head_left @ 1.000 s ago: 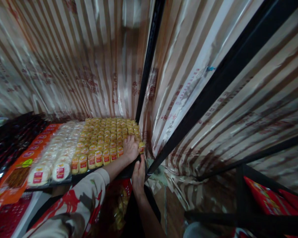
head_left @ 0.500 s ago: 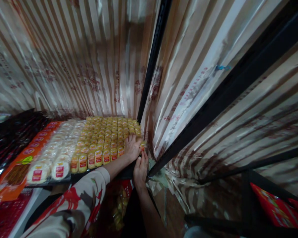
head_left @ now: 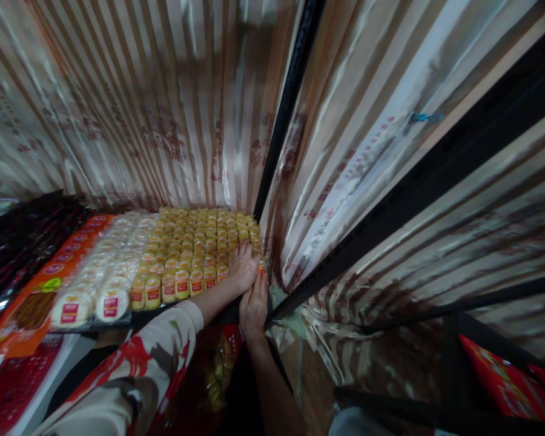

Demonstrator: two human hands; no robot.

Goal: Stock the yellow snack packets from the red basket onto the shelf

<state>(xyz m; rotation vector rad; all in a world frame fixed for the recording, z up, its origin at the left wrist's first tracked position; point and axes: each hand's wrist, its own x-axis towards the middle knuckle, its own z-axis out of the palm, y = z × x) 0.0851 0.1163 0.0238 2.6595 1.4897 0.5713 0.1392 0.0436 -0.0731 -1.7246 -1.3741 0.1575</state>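
Rows of small clear-wrapped yellow cakes point(head_left: 195, 242) with red-and-yellow labels fill the right end of a dark shelf point(head_left: 229, 315). My left hand point(head_left: 244, 266) lies over the right front of these rows, fingers stretched across their tops. Just in front and below, my right hand point(head_left: 254, 303) points upward with its fingers together. Its fingertips press on a wrapped cake point(head_left: 261, 266) at the right front corner, beside my left thumb. The hands partly hide that cake and the ones under them.
White round wrapped cakes point(head_left: 113, 300), an orange snack packet point(head_left: 36, 297) and dark shiny packets point(head_left: 22, 242) line the shelf leftward. Black metal posts point(head_left: 290, 103) stand before a striped plastic curtain point(head_left: 186, 109). A red crate point(head_left: 22, 387) is below; red packages point(head_left: 508, 381) sit lower right.
The view has shifted slightly. My right hand has edged up and left, closer to my left hand, and the corner cake now sits lower against the row. My left hand stays on the rows.
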